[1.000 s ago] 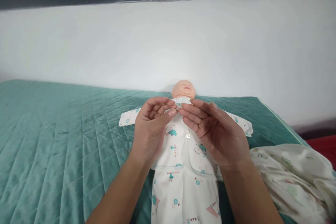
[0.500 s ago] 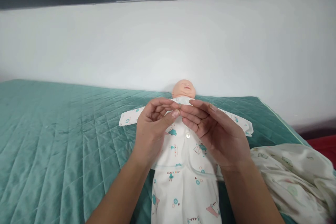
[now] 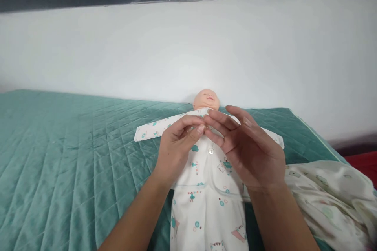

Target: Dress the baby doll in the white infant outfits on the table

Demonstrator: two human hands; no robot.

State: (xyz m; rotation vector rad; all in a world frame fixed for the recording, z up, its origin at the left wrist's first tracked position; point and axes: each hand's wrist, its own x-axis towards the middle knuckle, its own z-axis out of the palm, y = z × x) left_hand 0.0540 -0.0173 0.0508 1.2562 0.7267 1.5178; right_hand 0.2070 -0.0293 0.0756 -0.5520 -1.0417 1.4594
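A doll (image 3: pixel 206 99) lies on its back, its head by the wall, in a white printed baby top (image 3: pixel 196 170) with both sleeves spread out. A round button (image 3: pixel 211 151) shows on the chest of the top. White printed trousers (image 3: pixel 209 219) cover the lower part. Over the doll's chest, my left hand (image 3: pixel 178 145) pinches thumb and fingers at a fingertip of my right hand. My right hand (image 3: pixel 250 149) is open, palm turned inward, fingers spread and slightly bent, holding no object. Neither hand grips the clothes.
Beneath the doll is a green quilted bedcover (image 3: pixel 73 164). A crumpled white patterned cloth (image 3: pixel 332 200) lies to the right, with something red (image 3: pixel 361 164) beyond it at the edge. A white wall (image 3: pixel 176 51) rises behind the bed.
My left pinch has shifted slightly right and down, to a lower finger of my right hand. My right fingers have spread further apart. The doll and clothes have stayed put.
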